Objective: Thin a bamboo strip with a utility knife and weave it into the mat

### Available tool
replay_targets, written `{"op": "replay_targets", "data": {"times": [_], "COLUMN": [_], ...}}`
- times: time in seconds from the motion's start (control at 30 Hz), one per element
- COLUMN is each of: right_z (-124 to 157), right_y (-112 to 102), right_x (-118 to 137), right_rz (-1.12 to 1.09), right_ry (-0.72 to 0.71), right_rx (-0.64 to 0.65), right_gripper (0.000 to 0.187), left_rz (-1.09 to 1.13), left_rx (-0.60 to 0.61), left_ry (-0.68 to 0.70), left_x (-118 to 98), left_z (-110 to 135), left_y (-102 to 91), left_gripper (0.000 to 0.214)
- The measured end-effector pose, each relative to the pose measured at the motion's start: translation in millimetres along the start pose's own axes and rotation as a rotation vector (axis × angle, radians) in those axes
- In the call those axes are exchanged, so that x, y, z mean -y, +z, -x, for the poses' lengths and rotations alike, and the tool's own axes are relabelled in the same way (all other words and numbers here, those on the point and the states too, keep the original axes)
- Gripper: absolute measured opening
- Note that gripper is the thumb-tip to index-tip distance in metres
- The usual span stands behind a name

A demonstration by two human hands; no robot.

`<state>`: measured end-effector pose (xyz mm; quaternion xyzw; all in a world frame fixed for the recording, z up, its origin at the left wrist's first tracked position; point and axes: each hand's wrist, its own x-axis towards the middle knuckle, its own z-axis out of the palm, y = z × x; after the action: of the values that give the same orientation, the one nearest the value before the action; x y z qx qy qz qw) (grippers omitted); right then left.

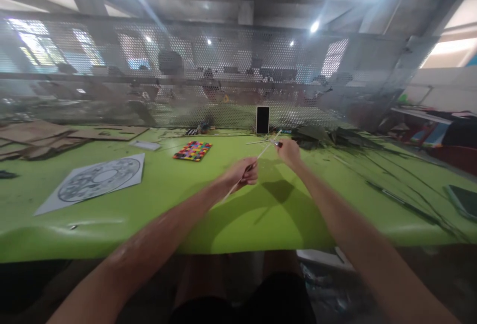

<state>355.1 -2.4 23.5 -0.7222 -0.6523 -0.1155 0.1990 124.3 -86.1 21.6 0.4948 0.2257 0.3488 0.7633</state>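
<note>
Item, left hand (246, 172): fingers curled, grasping a long, thin, pale strip (264, 152). The strip runs slantwise through the grip, one end towards the body, the other beyond the fingers; the hold seems meant to keep it straight and steady.

Item, right hand (288, 152): fingers drawn together beside the strip's far end, closed on a small dark-and-bright piece (277, 143), too small to identify. Bringing it close to the crossing suggests fine work at one point.

Item, second pale strip (255, 142): slender, stiff-looking, meeting the first near the right fingertips. Both lie between the hands and the upright tablet; shadows beneath the hands suggest they are held above the surface.

Item, table (167, 185): smooth, glossy lime-green covering.

Item, white-edged dark-screened tablet (263, 120): rectangular, upright, facing the person, perhaps for easy viewing.

Item, multicoloured chequered square (193, 151): flat, woven-looking, left of the hands, likely put aside there.

Item, white paper sheet printed with an ornate grey ring (100, 180): flat, thin, far left.

Item, heap of dark green leaf-like blades (316, 136): long, pointed, matte, spread at right, apparently within reach.

Item, brown sheets (37, 137): flat, overlapping, paper- or card-like.

Item, perforated screen (231, 70): round-holed, behind everything.
</note>
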Motion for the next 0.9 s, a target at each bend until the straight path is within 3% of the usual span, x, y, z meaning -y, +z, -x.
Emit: {"op": "replay_targets", "data": {"times": [0.27,0.5,0.9], "right_z": [0.0,1.0,0.6], "right_y": [-9.7,-6.2,-8.4], "right_x": [-5.8,0.9,2.2], "right_rz": [0.061,0.072,0.097], "right_ry": [0.059,-0.01,-0.007], "right_rx": [0.025,0.047,-0.078], "right_gripper": [0.026,0.029,0.032], "left_rz": [-0.043,-0.083,-0.123], "left_rx": [0.021,0.02,0.006], "left_ry": [-0.013,0.0,0.015], "left_x": [2.1,3.6,7.0], "left_z": [-0.1,-1.2,-5.2], "left_y": [3.7,5.0,5.3], "left_gripper": [0.041,0.041,0.04]}}
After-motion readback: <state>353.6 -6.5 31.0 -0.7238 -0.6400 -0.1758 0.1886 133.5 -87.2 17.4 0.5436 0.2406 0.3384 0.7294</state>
